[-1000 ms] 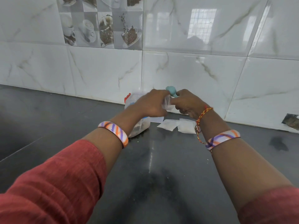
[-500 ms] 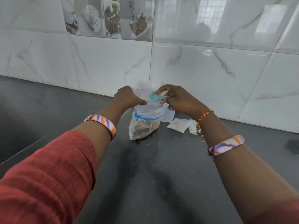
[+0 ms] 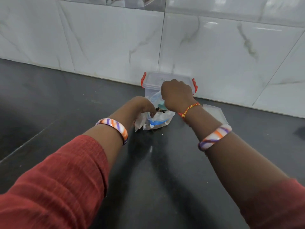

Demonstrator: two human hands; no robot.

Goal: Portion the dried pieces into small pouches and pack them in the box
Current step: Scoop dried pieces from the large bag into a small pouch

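Observation:
A clear plastic bag (image 3: 156, 120) with blue print stands on the dark counter (image 3: 148, 171), holding dark dried pieces (image 3: 159, 110). My left hand (image 3: 145, 105) grips the bag's left rim. My right hand (image 3: 177, 95) is above the bag's mouth, its fingers curled around a teal scoop (image 3: 162, 106) that dips into the bag. Behind them stands a clear lidded box (image 3: 151, 83) with red clips, against the wall. Small pouches (image 3: 214, 113) lie flat to the right, partly hidden by my right wrist.
White marble-look wall tiles (image 3: 214, 55) rise straight behind the box. The dark counter stretches left and toward me, with a seam line (image 3: 24, 146) at the left.
My right hand has turned the teal scoop downward into the bag's mouth. My left hand has dropped lower on the bag's rim. The view has tilted down, showing the box.

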